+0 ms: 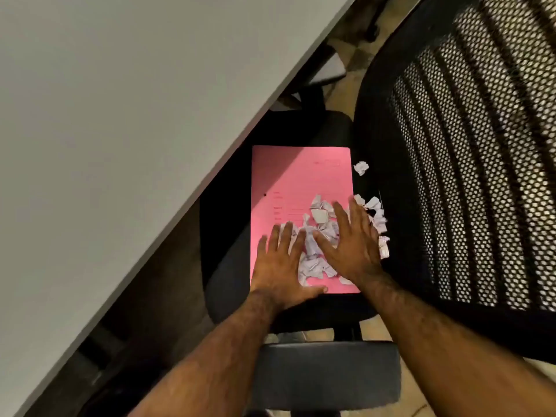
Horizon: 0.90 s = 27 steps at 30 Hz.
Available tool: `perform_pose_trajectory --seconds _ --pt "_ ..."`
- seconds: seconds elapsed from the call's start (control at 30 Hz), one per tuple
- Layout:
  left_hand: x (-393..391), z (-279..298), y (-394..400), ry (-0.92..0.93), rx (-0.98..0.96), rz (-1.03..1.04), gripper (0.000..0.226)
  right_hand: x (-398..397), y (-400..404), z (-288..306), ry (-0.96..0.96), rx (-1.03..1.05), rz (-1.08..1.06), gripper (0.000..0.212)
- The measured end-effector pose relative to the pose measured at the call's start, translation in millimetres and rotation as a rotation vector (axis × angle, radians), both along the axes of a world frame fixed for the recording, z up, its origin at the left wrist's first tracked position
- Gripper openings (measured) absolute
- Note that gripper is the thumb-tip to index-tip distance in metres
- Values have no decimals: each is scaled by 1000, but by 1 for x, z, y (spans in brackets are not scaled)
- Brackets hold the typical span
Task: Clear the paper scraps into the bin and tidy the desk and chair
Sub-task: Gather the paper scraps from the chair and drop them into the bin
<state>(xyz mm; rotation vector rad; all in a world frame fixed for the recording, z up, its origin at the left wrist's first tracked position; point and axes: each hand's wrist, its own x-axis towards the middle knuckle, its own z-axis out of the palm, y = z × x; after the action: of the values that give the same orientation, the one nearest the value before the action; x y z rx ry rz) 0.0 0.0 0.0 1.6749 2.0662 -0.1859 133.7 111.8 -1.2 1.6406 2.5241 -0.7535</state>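
Dim tan floor beneath grey furniture.

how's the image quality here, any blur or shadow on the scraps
Head view: the mesh chair back is smeared by motion blur; the right hand is slightly blurred; the desk shades the pink folder's upper-left corner; the paper scraps are lit but soft.

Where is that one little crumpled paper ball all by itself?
In the head view, the lone crumpled scrap lies on the black chair seat, just off the pink folder's upper right corner, near the mesh backrest.
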Motion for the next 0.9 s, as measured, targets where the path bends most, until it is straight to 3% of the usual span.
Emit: perform_pose_trajectory --seconds 0.2,0.33,0.53,0.7,0.9 --pt "10 -36 11 22 156 4 113 -17 14 -34 -88 126 57 81" --pt "17 -53 15 13 231 70 85 -25 17 -49 -106 181 166 66" --pt "7 -67 17 66 391 -44 51 -25 15 -69 -80 389 214 36" --pt "4 -69 30 54 379 -69 35 -30 27 -76 -83 447 219 30" --pt "-10 -64 60 -65 347 61 27 -40 48 -72 5 412 286 31"
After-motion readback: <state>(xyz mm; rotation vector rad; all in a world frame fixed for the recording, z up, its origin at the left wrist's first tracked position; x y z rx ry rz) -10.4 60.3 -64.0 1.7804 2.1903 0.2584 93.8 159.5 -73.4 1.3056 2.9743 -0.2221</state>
